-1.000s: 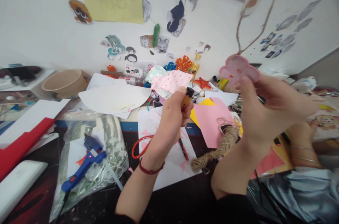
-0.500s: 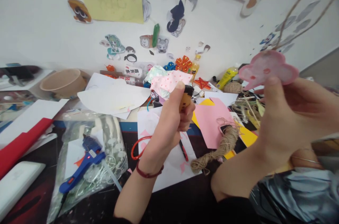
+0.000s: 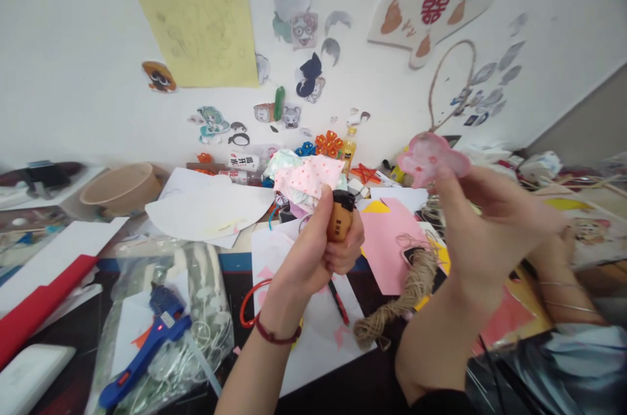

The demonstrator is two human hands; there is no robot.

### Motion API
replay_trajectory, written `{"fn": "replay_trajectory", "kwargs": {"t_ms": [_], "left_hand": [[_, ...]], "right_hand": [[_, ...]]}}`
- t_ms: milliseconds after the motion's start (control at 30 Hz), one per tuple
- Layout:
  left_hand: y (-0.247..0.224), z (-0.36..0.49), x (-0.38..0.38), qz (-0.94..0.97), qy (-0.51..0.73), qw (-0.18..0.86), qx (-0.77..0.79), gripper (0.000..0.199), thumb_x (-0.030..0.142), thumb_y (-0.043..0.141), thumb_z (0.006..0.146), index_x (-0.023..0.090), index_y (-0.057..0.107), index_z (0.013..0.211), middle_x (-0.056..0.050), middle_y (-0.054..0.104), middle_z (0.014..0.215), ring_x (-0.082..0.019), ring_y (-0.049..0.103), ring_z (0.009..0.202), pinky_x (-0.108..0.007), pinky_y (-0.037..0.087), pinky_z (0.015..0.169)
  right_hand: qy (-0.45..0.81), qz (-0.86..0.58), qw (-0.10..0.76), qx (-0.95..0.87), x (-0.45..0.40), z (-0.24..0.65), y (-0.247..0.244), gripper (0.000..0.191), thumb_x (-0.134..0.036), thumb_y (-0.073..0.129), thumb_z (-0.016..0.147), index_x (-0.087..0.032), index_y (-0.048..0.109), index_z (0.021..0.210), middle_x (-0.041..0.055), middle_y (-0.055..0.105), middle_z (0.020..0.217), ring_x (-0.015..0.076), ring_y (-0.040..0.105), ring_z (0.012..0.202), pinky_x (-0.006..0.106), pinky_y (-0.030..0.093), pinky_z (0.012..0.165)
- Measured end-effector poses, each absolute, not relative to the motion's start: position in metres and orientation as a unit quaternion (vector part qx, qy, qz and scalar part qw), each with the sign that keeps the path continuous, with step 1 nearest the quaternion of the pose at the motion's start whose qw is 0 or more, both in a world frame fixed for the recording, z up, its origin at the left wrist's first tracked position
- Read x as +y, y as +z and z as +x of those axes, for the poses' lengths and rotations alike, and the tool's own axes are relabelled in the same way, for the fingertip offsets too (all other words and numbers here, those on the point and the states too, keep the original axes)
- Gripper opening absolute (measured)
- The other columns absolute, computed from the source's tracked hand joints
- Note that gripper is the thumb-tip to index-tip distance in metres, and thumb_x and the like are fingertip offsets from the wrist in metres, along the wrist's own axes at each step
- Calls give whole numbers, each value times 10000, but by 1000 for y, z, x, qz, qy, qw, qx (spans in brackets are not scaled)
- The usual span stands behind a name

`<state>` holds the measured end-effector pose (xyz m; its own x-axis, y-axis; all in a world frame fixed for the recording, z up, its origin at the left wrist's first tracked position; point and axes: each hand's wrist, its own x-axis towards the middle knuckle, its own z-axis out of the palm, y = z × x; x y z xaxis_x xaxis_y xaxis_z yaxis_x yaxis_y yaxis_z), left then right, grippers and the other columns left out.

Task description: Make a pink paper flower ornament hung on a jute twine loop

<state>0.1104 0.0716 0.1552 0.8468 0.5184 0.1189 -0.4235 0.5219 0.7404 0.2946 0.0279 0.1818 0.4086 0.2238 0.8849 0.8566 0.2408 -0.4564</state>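
My left hand, a dark red cord around its wrist, is closed round a brown lighter with a black top, held upright in front of the desk's middle. Off to the right and raised, my right hand pinches a pink cloud-shaped cutout between thumb and fingers. A loop of twine rises from the cutout's upper edge. Below and between the hands lie a bundle of twine, pink paper and a white sheet with pink scraps and a red-black pen.
At left, a blue glue gun rests on a clear plastic bag. Red scissors' handle pokes out beside my left forearm. A brown bowl and bottles stand by the wall. Another person's arm is at right.
The view has tilted up, showing more of the wall. My right hand has brought the pink cutout leftward and lower in view, closer to the lighter, whose front now shows more.
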Motion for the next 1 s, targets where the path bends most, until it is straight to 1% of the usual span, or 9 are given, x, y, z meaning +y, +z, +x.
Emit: {"fn": "replay_trajectory", "kwargs": {"t_ms": [67,167,267,367,533,667,800,900,1000], "left_hand": [[155,111,72,402,273,871,65,681,801,376,897,185,438,612,111,151,465,-42,82,396,-155,108,350],[155,112,72,388,288,871,88,670,778,375,915,184,435,611,110,146,473,-42,74,403,-154,112,355],[155,114,73,379,303,868,106,650,774,448,892,185,437,617,113,147,484,-40,61,413,-154,105,355],[155,115,75,383,314,860,120,648,791,504,852,187,444,622,115,153,481,-38,58,412,-155,108,348],[153,115,76,401,325,846,136,656,808,483,849,187,441,640,117,150,490,-37,52,421,-143,115,354],[155,114,74,404,326,843,140,663,817,495,834,187,429,635,122,136,499,-34,46,425,-144,110,361],[160,115,73,393,341,839,159,632,759,548,832,192,404,590,118,130,490,-36,60,416,-158,105,364],[161,116,73,378,362,836,167,608,713,528,845,193,398,557,112,117,489,-41,63,415,-170,102,368],[160,116,74,375,380,826,181,587,679,517,844,192,397,538,108,120,486,-42,66,414,-178,89,375]], "right_hand": [[-269,-550,641,-464,30,294,183,102,-236,771,777,-177,812,850,35,761,717,135,630,569,286,522,611],[-270,-552,634,-469,30,293,185,102,-235,767,776,-168,805,842,29,744,694,133,622,564,283,506,601],[-268,-553,613,-497,27,291,188,65,-226,747,796,-171,781,793,10,715,654,120,588,536,274,471,577],[-247,-559,606,-510,24,290,190,85,-227,734,814,-177,758,750,2,692,625,127,587,540,279,455,575],[-238,-554,611,-513,23,288,189,67,-260,716,846,-208,748,819,-12,704,671,134,607,563,285,484,583],[-261,-519,609,-540,25,286,190,59,-195,721,847,-232,765,862,-15,755,740,126,622,576,279,506,587],[-275,-489,608,-562,27,283,192,125,-144,724,845,-248,778,889,-12,781,790,137,656,625,281,519,596],[-270,-494,600,-568,27,282,191,149,-152,706,870,-265,786,927,-7,786,816,151,681,675,297,541,633],[-262,-499,592,-576,27,282,188,198,-143,692,883,-281,794,981,8,800,887,176,725,765,320,572,695]]}}
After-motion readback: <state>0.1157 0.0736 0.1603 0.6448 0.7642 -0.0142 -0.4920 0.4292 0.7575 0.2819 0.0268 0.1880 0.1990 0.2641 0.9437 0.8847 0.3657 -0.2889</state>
